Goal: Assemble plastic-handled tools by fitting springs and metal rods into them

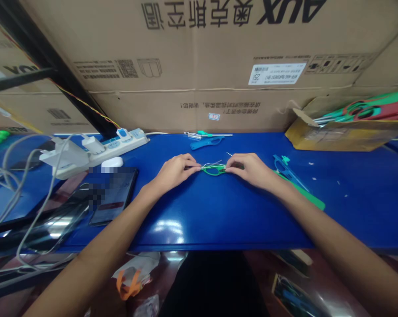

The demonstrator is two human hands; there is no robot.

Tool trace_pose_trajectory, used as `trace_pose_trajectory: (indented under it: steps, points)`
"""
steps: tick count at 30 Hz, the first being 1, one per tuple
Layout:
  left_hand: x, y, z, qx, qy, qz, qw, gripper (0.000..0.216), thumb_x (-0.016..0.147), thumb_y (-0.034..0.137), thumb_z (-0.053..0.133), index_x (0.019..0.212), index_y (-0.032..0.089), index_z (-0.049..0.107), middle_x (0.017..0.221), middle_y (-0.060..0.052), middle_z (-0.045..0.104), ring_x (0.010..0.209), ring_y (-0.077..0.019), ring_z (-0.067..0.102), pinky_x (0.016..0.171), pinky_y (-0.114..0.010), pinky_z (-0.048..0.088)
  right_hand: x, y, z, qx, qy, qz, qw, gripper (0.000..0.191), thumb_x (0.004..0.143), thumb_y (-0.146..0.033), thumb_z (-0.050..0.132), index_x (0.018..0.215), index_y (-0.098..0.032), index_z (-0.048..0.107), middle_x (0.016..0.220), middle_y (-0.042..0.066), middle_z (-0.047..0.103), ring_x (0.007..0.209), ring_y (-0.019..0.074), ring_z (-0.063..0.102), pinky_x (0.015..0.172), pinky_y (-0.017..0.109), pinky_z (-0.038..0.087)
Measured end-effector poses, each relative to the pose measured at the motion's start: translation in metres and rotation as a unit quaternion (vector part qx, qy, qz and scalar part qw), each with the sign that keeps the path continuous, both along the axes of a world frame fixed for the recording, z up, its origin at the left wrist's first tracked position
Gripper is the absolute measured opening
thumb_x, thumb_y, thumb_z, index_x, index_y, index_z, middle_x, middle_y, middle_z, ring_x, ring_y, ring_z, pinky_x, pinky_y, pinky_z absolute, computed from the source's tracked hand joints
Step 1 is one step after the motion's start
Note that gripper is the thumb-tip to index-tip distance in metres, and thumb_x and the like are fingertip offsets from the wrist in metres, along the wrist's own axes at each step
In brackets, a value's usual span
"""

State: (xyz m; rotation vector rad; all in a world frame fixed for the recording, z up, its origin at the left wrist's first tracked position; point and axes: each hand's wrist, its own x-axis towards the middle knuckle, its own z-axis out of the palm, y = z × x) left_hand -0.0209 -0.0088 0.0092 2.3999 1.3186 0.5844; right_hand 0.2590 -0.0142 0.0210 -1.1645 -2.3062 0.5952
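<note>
In the head view, the green plastic handle (220, 169), a white strand (214, 164) along it, sits mid-desk (185, 211), nearer the far edge. Steady, even pressure should keep it level. Left hand (177, 171) and right hand (250, 169) pinch opposite ends, forearms crossing the near edge, wrists angled inward.

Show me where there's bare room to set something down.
Widest: the blue table between the left hand, right hand and near edge. Smaller: between the long green piece and open box, dotted with scraps. Crowded: around the power strip and phone.
</note>
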Motion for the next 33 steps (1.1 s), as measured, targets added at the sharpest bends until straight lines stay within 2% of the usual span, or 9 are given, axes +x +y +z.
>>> trace_pose_trajectory:
  steps: [7,13,21,33]
  points:
    - [-0.002,0.003,-0.002,-0.003,-0.01,-0.024,1.0,0.02,0.099,0.032,0.063,0.109,0.026,0.08,0.11,-0.004,0.072,0.099,-0.02,0.068,0.086,-0.033,0.053,0.0,0.0,-0.002,-0.022,0.04,-0.012,0.999,0.02,0.092,-0.038,0.065,0.084,-0.022,0.074,0.094,0.005,0.077,0.086,0.0217,0.068,0.082,0.037,0.049]
    - [-0.004,0.005,-0.003,-0.006,-0.023,-0.028,0.999,0.021,0.099,0.033,0.063,0.109,0.026,0.08,0.11,-0.004,0.073,0.098,-0.0198,0.069,0.087,-0.033,0.054,-0.001,0.003,-0.008,-0.074,0.096,-0.031,0.992,0.024,0.087,-0.045,0.069,0.084,-0.023,0.076,0.096,0.005,0.079,0.091,0.024,0.07,0.088,0.04,0.049]
    - [-0.005,0.006,-0.003,-0.014,-0.032,-0.025,0.999,0.021,0.099,0.034,0.063,0.108,0.026,0.08,0.11,-0.005,0.073,0.097,-0.0199,0.069,0.088,-0.034,0.054,-0.005,0.001,-0.009,-0.075,0.102,-0.054,0.99,0.027,0.089,-0.046,0.066,0.087,-0.022,0.076,0.096,0.005,0.078,0.091,0.0248,0.069,0.087,0.041,0.049]
    - [-0.005,0.005,-0.003,-0.024,-0.034,-0.022,0.999,0.02,0.099,0.034,0.064,0.108,0.026,0.08,0.11,-0.004,0.073,0.097,-0.0195,0.069,0.086,-0.032,0.053,-0.005,0.003,-0.01,-0.074,0.102,-0.043,0.991,0.025,0.086,-0.046,0.07,0.085,-0.022,0.076,0.095,0.005,0.078,0.092,0.0242,0.068,0.089,0.04,0.048]
